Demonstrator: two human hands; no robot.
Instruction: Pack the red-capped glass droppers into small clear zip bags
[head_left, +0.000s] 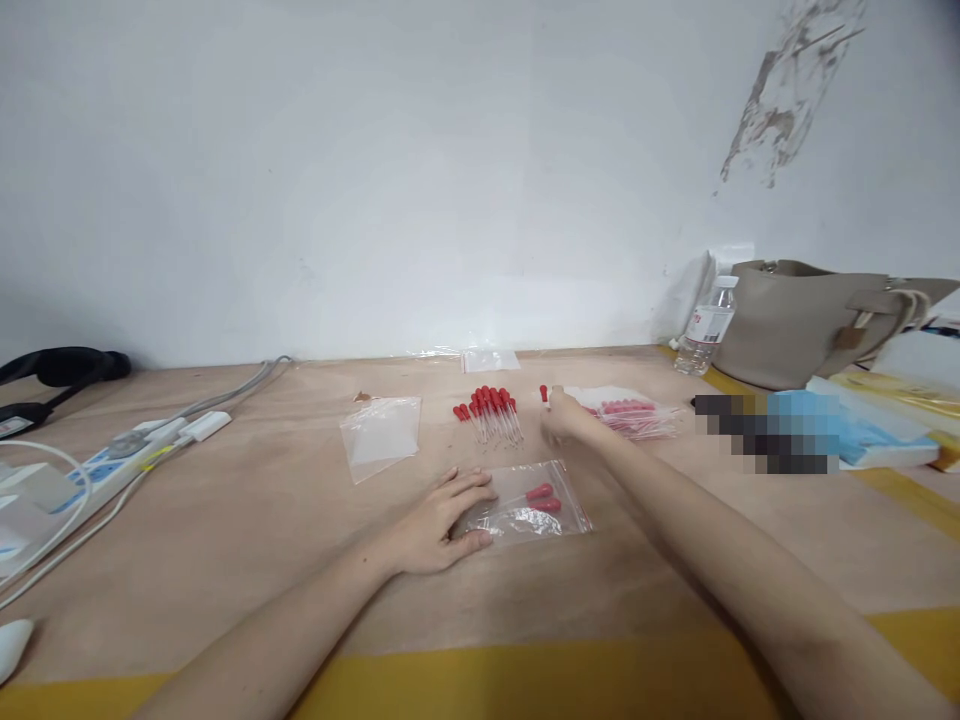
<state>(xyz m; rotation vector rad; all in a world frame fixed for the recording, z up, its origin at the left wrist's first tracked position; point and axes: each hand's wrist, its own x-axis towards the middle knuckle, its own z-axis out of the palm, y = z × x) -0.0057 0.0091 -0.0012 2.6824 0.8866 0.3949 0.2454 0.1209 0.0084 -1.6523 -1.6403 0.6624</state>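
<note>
My left hand [442,520] lies with fingers stretched on the left end of a clear zip bag [577,518], holding it against the table. Inside that bag are two droppers [541,493] with red rubber bulbs. Further back, my right hand [561,418] is closed around a dropper; its red bulb [544,394] sticks up past the fingers, while most of its tube is hidden. Left of the right hand lies a pile of loose red-bulbed droppers [491,405], tubes pointing toward me. Bagged droppers [630,420] lie just beyond the right wrist.
Flat clear bags [386,432] lie left of the pile, and another small bag [491,361] is by the wall. A power strip [105,468] with cables and a black headset [52,380] are at left. At right stand a water bottle [707,325], a grey handbag [795,325] and blue-white packs [877,435].
</note>
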